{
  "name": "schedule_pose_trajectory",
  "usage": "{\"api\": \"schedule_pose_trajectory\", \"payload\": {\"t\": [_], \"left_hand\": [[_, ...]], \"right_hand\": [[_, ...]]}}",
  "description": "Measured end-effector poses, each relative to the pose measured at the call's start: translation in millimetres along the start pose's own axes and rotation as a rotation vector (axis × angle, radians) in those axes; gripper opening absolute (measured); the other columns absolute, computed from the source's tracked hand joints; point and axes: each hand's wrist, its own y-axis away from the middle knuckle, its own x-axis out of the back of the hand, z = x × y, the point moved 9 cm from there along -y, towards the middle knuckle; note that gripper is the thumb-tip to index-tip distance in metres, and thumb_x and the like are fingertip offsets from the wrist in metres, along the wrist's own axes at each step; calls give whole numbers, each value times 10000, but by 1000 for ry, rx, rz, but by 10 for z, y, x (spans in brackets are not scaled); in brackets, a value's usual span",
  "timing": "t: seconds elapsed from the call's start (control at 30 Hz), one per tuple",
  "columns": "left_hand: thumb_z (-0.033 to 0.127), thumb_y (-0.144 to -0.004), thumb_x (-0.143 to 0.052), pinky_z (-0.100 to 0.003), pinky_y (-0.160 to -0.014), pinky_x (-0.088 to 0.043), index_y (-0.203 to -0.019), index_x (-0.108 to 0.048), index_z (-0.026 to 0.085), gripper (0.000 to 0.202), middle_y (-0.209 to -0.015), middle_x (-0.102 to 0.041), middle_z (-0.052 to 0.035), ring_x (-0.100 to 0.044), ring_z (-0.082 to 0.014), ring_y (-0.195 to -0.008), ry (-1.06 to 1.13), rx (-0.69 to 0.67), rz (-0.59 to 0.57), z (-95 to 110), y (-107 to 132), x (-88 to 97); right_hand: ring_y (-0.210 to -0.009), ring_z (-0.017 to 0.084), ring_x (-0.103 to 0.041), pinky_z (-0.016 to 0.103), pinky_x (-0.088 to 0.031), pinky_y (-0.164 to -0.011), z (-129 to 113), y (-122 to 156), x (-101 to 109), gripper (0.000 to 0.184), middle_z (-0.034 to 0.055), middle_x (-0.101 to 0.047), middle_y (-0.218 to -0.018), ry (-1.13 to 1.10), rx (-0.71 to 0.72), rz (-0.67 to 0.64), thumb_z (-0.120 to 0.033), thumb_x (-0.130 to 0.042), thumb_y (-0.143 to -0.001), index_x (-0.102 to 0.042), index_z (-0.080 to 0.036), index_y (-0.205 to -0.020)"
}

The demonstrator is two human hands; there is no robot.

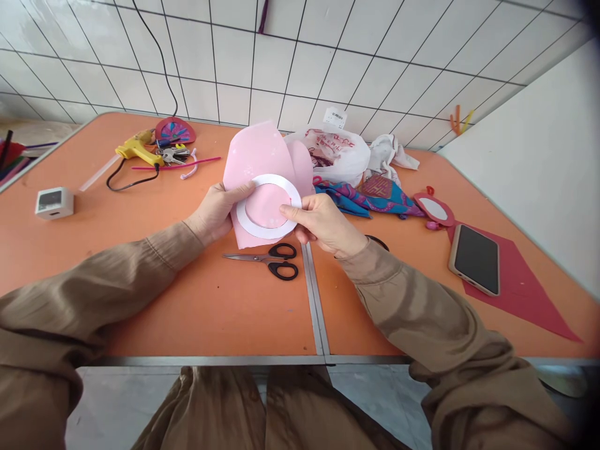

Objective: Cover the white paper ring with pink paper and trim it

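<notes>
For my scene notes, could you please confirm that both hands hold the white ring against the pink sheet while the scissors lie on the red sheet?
Not quite: the head view shows the scissors on the orange table. Both hands do hold the white ring against the pink sheet.

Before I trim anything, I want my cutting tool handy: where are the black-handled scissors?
In the head view, the scissors lie on the orange table near the middle, just below the pink sheet and left of the metal strip.
</notes>
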Motion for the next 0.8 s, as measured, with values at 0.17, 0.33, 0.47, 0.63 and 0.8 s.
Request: {"api": "schedule_pose_trajectory", "payload": {"t": [0.17,0.33,0.47,0.63,0.8], "left_hand": [[229,-669,-821,-461,-941,-552,-857,-740,103,240,-915,-770,-133,-710,-332,-978,-4,-17,-16,0,-27,22],[244,-652,-839,-442,-909,-568,-879,-746,116,277,-911,-775,-118,-716,-320,-959,-19,-53,-31,5,-53,48],[251,-673,-827,-420,-885,-578,-874,-746,121,253,-923,-776,-112,-718,-307,-941,-33,-45,-39,-15,-45,48],[242,-672,-828,-419,-874,-579,-876,-741,114,255,-921,-773,-119,-720,-306,-928,-27,-48,-27,-16,-45,66],[248,-673,-825,-425,-872,-579,-874,-739,121,252,-916,-771,-118,-718,-311,-934,-32,-51,-24,-25,-64,84]], "right_hand": [[-303,57,-416,167,-172,-289,33,-18,-9,378,-22,-480,-386,-86,-24,-13,-416,-785,-645,-548,-138,-549],[-313,43,-376,175,-161,-299,31,-46,52,412,-48,-427,-398,-121,9,53,-425,-804,-627,-516,-148,-526],[-307,36,-357,172,-148,-318,35,-64,75,397,-61,-379,-379,-61,49,78,-391,-792,-632,-514,-143,-496],[-310,33,-349,179,-142,-331,47,-66,76,392,-55,-386,-383,-27,69,86,-396,-764,-657,-515,-141,-493],[-314,31,-350,187,-139,-330,58,-68,76,390,-51,-397,-403,-16,75,99,-402,-756,-660,-514,-143,-496]]}}
